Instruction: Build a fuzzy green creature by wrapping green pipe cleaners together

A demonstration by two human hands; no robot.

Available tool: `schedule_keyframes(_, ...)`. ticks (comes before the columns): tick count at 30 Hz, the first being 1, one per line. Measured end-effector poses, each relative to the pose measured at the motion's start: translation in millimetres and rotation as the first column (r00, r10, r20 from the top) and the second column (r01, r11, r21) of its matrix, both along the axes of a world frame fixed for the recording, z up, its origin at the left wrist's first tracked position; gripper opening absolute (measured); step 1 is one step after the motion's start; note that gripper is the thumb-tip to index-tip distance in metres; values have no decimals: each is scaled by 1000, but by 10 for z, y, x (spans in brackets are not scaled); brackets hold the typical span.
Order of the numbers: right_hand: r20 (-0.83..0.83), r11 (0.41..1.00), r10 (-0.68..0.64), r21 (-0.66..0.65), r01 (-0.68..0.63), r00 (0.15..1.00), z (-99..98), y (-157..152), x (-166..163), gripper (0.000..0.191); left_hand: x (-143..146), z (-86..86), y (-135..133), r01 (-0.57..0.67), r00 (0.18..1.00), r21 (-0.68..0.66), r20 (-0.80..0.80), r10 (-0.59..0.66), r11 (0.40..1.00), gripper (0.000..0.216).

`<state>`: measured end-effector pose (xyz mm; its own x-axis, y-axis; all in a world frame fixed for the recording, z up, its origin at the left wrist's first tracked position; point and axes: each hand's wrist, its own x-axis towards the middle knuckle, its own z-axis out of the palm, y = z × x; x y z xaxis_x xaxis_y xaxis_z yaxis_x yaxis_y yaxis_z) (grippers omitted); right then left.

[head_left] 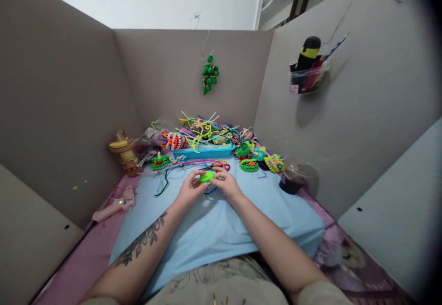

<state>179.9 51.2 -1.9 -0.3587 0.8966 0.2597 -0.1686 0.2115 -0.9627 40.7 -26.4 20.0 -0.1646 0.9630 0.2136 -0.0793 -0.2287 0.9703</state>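
My left hand (190, 187) and my right hand (223, 181) meet over the light blue cloth (214, 231). Both are closed in a pinch on a small bright green pipe-cleaner piece (206, 177) held between them. A blue strand hangs just under it. Loose pipe cleaners (203, 132) in many colours lie heaped behind a turquoise tray (207, 151). Finished coiled pipe-cleaner figures (262, 160) sit to the right of the tray, and a green one (160, 161) sits to its left.
Grey cardboard walls enclose the desk on three sides. A pink glue gun (115, 206) lies at the left, a small jar with a wooden toy (126, 155) behind it. A dark cup with a clear lid (293, 178) stands at the right. A green ornament (209, 75) hangs on the back wall, a clear holder (308, 76) on the right wall.
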Motion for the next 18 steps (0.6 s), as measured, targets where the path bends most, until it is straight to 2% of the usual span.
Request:
schedule_keyframes(2,-24,1000,-25,18,26,999,-7,7,-5,26,2,-10,0,-69,991,57,-112,75,996,39)
schedule_keyframes(4,-48,999,-43,27,44,998,-14,19,-7,26,-7,-17,-4,-161,939,184,-274,208,970,31)
schedule_keyframes(7,-78,999,-36,14,37,996,-12,29,-3,27,-24,-10,-27,-168,838,332,-448,312,928,25)
schedule_keyframes(12,-66,999,-6,-40,3,998,13,20,10,30,-32,29,-77,-78,808,391,-514,288,917,29)
schedule_keyframes(18,-54,997,69,-38,-71,996,1,9,16,27,-52,36,-64,-13,799,375,-553,235,927,27)
